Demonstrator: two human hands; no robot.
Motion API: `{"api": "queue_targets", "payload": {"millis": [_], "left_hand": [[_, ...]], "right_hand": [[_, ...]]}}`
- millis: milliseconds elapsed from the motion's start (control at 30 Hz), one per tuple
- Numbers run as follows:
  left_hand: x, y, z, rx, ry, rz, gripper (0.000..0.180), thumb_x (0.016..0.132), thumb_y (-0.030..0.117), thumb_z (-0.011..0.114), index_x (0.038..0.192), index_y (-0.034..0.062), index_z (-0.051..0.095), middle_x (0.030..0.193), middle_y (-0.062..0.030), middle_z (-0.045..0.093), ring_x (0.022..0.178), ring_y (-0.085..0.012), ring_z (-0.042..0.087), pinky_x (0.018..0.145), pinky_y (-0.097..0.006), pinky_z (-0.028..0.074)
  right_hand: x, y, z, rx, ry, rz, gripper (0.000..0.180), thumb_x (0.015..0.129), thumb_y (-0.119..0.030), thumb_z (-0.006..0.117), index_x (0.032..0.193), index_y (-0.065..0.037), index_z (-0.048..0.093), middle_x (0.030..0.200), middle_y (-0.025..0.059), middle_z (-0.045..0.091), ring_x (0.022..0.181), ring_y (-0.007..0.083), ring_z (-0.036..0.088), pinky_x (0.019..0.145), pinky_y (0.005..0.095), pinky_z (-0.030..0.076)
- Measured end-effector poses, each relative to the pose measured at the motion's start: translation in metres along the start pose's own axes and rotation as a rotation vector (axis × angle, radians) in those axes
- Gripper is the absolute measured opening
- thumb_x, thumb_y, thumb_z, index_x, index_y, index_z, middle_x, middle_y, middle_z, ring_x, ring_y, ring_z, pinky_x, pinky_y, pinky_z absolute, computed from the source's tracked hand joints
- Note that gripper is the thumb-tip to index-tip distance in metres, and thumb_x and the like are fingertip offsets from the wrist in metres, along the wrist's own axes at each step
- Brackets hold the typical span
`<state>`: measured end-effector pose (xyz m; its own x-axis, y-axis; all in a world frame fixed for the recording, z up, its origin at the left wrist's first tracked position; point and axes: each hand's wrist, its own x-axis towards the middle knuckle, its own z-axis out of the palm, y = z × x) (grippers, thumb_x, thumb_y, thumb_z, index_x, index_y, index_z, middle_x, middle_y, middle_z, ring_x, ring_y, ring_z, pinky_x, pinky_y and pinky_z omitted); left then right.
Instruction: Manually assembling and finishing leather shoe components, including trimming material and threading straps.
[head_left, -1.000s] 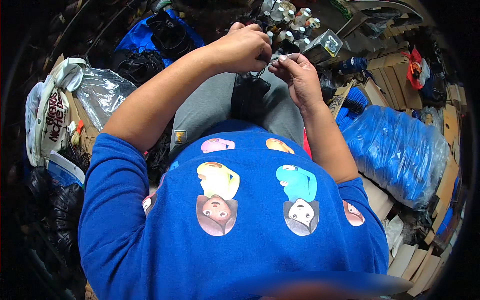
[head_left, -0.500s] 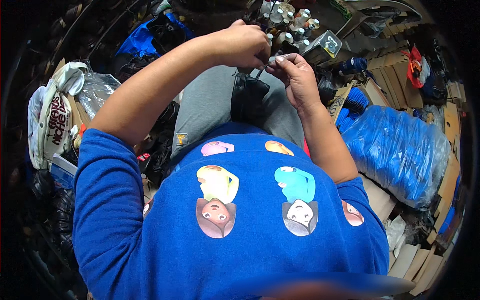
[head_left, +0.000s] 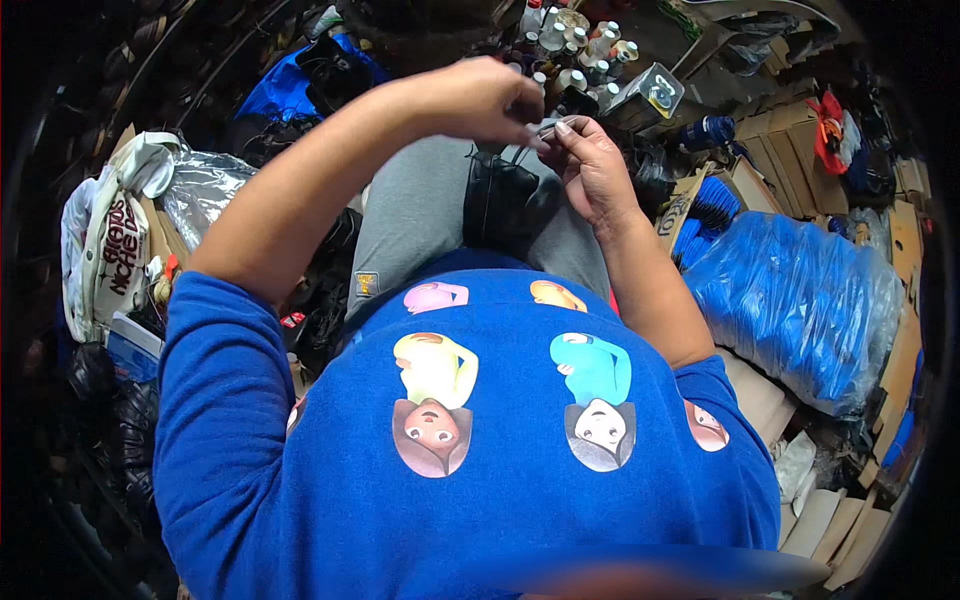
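Observation:
Above my lap both hands meet, fingertip close to fingertip. With curled fingers, my left hand reaches in from the left; its tips are slightly smeared and what they pinch cannot be made out. My right hand is closed, thumb against forefinger, on a thin greyish strip. Just below, a black leather-like piece lies between my grey-trousered thighs. A thin dark cord or strap runs up from it toward the hands; its upper end is hidden by the fingers.
Several bottles and a clear box stand beyond my hands. On the right lie a plastic-wrapped blue bundle and cardboard. A blue bag sits far left; a white printed cloth bag is at the left.
My left hand has shifted slightly down at the fingertips and blurred. The dark loop held between the hands now shows less, and a paler strip shows at the right fingertips.

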<state>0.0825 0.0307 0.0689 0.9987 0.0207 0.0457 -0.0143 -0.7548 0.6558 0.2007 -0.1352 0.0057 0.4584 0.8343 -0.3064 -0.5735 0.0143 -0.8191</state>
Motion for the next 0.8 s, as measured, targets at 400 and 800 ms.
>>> {"api": "queue_targets", "payload": {"millis": [400,800], "left_hand": [[-0.017,-0.014,0.056,-1.039,0.062,-0.308,0.025,0.091,0.025,0.05,0.095,0.0027,0.06,0.087,-0.0038,0.061,0.085,-0.0117,0.056,0.082,-0.026,0.041],[-0.015,-0.021,0.083,-1.087,-0.002,-0.214,0.016,0.087,0.013,0.061,0.099,0.0021,0.06,0.09,0.001,0.061,0.084,-0.0055,0.052,0.077,-0.021,0.041]], "right_hand": [[0.005,0.007,-0.015,0.178,-0.155,0.155,0.012,0.093,-0.013,0.049,0.1,-0.005,0.052,0.088,0.0056,0.059,0.078,0.0148,0.057,0.075,0.0307,0.049],[0.002,0.013,-0.017,0.16,-0.229,0.209,0.011,0.093,-0.014,0.048,0.097,-0.006,0.054,0.081,-0.0008,0.053,0.067,0.0072,0.045,0.066,0.0194,0.04]]}}
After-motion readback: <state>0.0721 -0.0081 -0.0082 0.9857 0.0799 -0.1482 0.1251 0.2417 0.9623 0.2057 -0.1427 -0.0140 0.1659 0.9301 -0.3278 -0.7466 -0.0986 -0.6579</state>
